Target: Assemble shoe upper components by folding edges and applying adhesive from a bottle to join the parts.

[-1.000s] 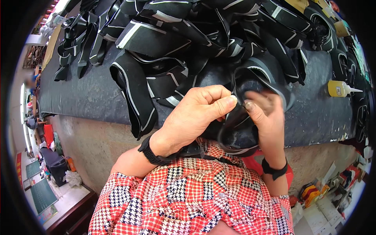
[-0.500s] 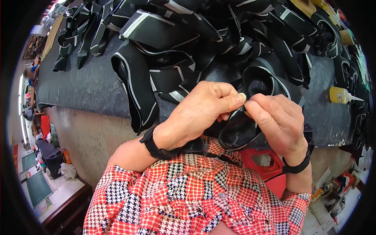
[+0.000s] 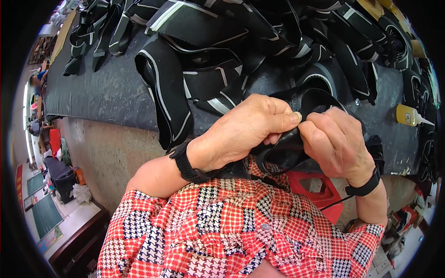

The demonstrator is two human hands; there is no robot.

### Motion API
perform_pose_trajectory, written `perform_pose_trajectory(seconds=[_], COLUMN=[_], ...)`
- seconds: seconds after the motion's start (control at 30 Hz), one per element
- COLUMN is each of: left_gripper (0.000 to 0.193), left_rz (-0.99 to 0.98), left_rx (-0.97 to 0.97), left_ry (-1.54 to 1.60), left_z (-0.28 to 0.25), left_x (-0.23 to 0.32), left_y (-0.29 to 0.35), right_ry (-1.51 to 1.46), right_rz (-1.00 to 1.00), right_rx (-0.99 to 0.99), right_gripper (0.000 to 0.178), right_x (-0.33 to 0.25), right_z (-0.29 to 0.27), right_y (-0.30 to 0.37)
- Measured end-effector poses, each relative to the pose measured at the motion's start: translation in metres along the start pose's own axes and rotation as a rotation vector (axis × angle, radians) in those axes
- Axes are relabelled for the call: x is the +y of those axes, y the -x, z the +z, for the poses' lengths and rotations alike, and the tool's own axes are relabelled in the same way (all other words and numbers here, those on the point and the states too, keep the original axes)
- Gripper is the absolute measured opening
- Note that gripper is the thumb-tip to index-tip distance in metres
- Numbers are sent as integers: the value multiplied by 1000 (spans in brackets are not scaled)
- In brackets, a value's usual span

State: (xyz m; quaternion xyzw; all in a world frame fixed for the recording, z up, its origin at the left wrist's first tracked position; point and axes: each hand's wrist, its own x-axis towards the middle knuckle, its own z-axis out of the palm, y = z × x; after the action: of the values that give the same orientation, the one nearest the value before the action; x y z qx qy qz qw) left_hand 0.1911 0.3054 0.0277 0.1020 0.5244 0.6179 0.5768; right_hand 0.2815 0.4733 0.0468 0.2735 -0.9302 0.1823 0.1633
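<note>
Both hands are close together over the near edge of the table, working on a glossy black strip (image 3: pixel 283 150) that bends in a loop beneath and behind them. My left hand (image 3: pixel 259 121) pinches its edge between thumb and forefinger. Fingers curled, my right hand (image 3: pixel 337 143) grips the same strip just to the right, almost touching the left thumb. The exact spot being pinched is hidden by the fingertips. Left of my hands lies a black looped band (image 3: pixel 168 88) with a pale line along its edge, partly hanging over the table edge.
More black pieces with pale stripes (image 3: pixel 199 25) heap across the back of the dark-covered table (image 3: pixel 111 99). A yellow glue bottle (image 3: pixel 407 115) with a white nozzle lies at the right. Below the table edge is a red plastic stool (image 3: pixel 315 189).
The view has shifted slightly, so most things sit a little to the right. The right-hand fingers are curled in more, and the strip's loop behind the hands has changed shape.
</note>
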Motion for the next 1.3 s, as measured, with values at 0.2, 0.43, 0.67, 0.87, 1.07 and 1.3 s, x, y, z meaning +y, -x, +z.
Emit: perform_pose_trajectory(seconds=[0.2,0.43,0.67,0.87,1.07,1.3], left_gripper=[23,24,23,23,23,18], left_rz=[-19,-61,-31,-4,52,54], left_rx=[-8,11,-50,-60,-80,-19], left_ry=[42,-91,42,-8,-132,-267], left_z=[-1,-2,1,1,3,-7], left_x=[0,1,-7,1,9,9], left_y=[-1,-4,-6,-3,-2,5], right_ry=[-72,-61,-32,89,98,-424], right_rz=[-28,-15,-32,-129,-103,938], right_rx=[72,-5,121,170,281,283], right_gripper=[21,19,17,23,24,3], right_x=[3,2,3,1,0,-29], right_z=[4,4,14,14,18,-5], right_y=[9,7,13,17,21,42])
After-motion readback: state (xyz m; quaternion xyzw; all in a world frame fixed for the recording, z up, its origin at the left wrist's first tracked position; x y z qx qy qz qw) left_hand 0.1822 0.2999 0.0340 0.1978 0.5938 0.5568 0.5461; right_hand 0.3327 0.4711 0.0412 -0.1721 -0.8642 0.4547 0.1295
